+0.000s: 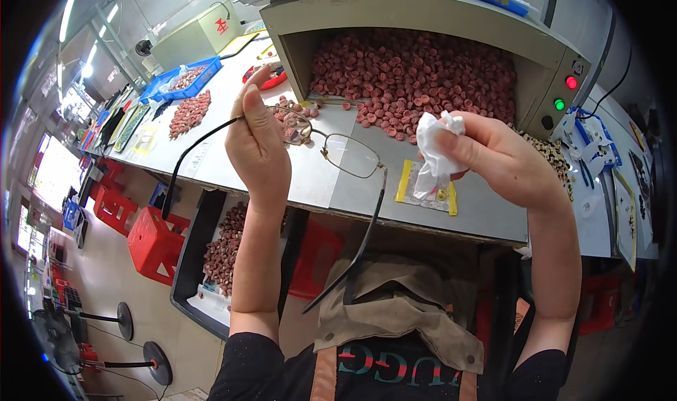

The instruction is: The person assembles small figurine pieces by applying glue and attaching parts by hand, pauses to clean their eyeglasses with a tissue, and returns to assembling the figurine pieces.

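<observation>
My left hand (pixel 259 143) is raised over the worktable and pinches a pair of thin metal-framed eyeglasses (pixel 352 155) near one hinge. Both dark temples are unfolded and point down toward me. A crumpled white tissue (pixel 431 153) is pinched between the thumb and fingers of my right hand (pixel 504 158), to the right of the lenses and apart from them. Below the tissue, a small clear plastic bag with yellow edges (pixel 427 195) lies on the table. Some fingers of both hands are hidden.
A beige machine housing (pixel 423 13) holds a heap of small dark-red caps (pixel 423 69), spilling onto the grey-white tabletop (pixel 317 179). An open drawer (pixel 201 288) with similar pieces juts out below left. Red stools (pixel 151 242) and floor fans (pixel 151 362) stand at left.
</observation>
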Tool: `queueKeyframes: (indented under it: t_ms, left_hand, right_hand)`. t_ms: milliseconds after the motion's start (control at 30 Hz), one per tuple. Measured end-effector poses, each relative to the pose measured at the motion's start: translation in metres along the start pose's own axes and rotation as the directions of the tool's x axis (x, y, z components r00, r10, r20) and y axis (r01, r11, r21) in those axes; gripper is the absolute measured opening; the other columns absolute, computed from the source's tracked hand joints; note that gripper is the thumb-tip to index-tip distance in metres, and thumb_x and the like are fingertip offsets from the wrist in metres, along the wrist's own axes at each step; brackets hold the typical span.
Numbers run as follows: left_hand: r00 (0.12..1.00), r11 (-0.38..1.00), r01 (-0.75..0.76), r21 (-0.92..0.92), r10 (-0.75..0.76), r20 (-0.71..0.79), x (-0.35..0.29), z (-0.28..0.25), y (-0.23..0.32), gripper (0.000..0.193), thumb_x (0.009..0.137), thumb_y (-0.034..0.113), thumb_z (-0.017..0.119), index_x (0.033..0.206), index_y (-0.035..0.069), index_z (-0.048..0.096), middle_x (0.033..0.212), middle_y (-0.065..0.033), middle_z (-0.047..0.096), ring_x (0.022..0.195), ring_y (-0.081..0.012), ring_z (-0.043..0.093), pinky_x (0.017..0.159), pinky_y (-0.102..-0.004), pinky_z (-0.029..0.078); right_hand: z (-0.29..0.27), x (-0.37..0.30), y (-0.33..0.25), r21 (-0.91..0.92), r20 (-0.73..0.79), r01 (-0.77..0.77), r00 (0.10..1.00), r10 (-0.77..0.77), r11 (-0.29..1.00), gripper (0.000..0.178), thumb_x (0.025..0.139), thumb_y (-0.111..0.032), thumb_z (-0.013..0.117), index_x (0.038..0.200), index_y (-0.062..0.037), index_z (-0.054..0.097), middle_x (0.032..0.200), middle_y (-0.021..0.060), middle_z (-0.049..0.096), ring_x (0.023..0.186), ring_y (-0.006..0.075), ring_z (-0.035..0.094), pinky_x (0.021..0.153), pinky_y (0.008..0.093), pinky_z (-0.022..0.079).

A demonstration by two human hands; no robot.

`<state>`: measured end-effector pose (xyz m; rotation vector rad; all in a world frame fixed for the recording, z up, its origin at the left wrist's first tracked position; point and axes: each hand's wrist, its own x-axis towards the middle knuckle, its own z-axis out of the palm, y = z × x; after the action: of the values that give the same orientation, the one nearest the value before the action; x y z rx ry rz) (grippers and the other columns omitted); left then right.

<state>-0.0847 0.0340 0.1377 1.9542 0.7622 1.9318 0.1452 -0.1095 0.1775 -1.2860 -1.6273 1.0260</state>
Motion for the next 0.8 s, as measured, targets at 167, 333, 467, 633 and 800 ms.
queueKeyframes:
  t_ms: [167,333,467,633,800]
  left_hand:
    - [0.998,0.997,0.067,-0.049,-0.067,0.004,-0.001,-0.001,-0.001,0.039,0.105,0.028,0.038,0.118,0.000,0.062,0.060,0.0079,0.040,0.051,0.0009,0.032,0.046,-0.0183,0.025]
    - [0.999,0.998,0.045,-0.046,-0.044,0.014,-0.003,0.000,-0.001,0.040,0.105,0.028,0.038,0.119,0.000,0.062,0.059,0.0081,0.038,0.052,0.0010,0.033,0.047,-0.0177,0.026]
    - [0.997,0.999,0.023,-0.032,-0.021,0.071,-0.007,0.000,0.009,0.038,0.104,0.027,0.039,0.119,0.000,0.062,0.065,0.0057,0.049,0.054,0.0008,0.035,0.048,-0.0166,0.029]
    - [0.994,0.992,-0.096,0.078,0.091,0.063,-0.009,0.008,0.011,0.032,0.103,0.022,0.044,0.116,0.001,0.064,0.087,-0.0041,0.065,0.062,-0.0060,0.049,0.064,-0.0219,0.041]
    - [0.962,0.943,-0.271,0.195,0.260,0.079,-0.010,0.016,0.014,0.028,0.101,0.017,0.046,0.114,0.004,0.066,0.084,-0.0064,0.067,0.072,-0.0151,0.059,0.090,-0.0322,0.043]
  right_hand:
    - [0.010,-0.013,0.014,0.090,-0.029,0.043,0.999,-0.041,0.995,0.030,0.099,-0.027,0.052,0.112,-0.0002,0.059,0.095,0.0006,0.061,0.088,0.0075,0.056,0.078,0.0236,0.047]
    - [0.012,-0.016,0.003,0.105,-0.119,-0.043,0.991,0.056,0.993,0.028,0.099,-0.027,0.052,0.111,-0.0022,0.059,0.094,-0.0003,0.060,0.086,0.0066,0.054,0.076,0.0231,0.047]
    - [0.013,-0.011,0.010,0.032,-0.205,0.039,0.978,-0.032,0.999,0.029,0.100,-0.027,0.051,0.112,-0.0020,0.059,0.094,0.0000,0.061,0.084,0.0063,0.054,0.074,0.0232,0.046]
    - [0.019,0.006,0.008,-0.097,-0.086,0.128,0.987,-0.137,0.987,0.035,0.099,-0.030,0.051,0.119,-0.0012,0.057,0.098,0.0034,0.062,0.090,0.0105,0.057,0.079,0.0253,0.048]
    - [0.035,0.019,0.012,-0.182,0.054,0.063,0.997,-0.054,0.981,0.023,0.091,-0.015,0.063,0.109,-0.0014,0.059,0.089,0.0053,0.065,0.081,0.0092,0.060,0.074,0.0259,0.049]
